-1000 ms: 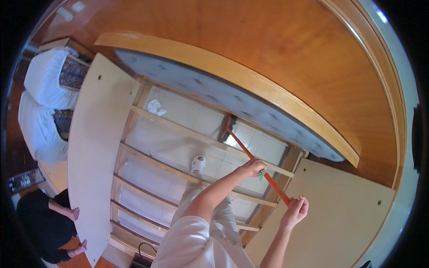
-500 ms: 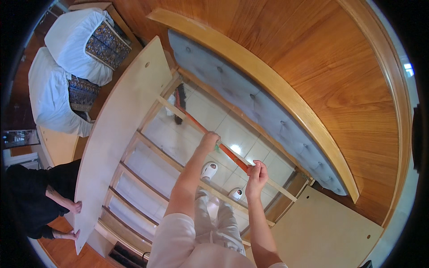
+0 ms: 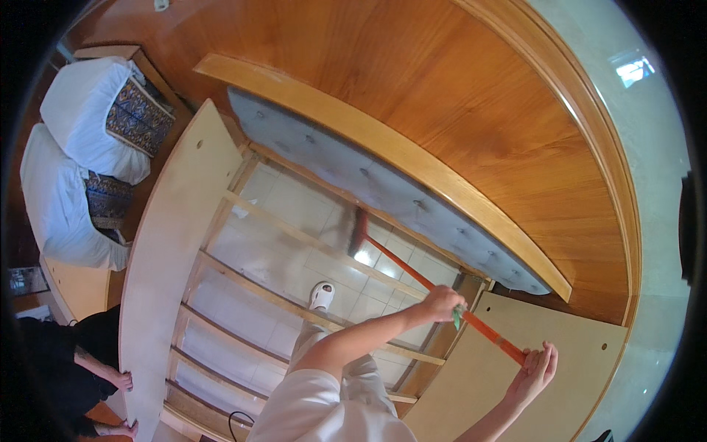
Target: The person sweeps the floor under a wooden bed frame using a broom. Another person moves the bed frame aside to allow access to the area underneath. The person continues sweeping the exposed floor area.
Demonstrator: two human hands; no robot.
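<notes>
Your left hand (image 3: pixel 444 303), right of the frame's centre, is closed around the orange handle (image 3: pixel 490 335) of the broom (image 3: pixel 401 264). Your right hand (image 3: pixel 534 374), at lower right, is half open at the handle's end; I cannot tell if it grips. The blurred broom head (image 3: pixel 359 232) is over floor tiles (image 3: pixel 286 195), near the centre.
</notes>
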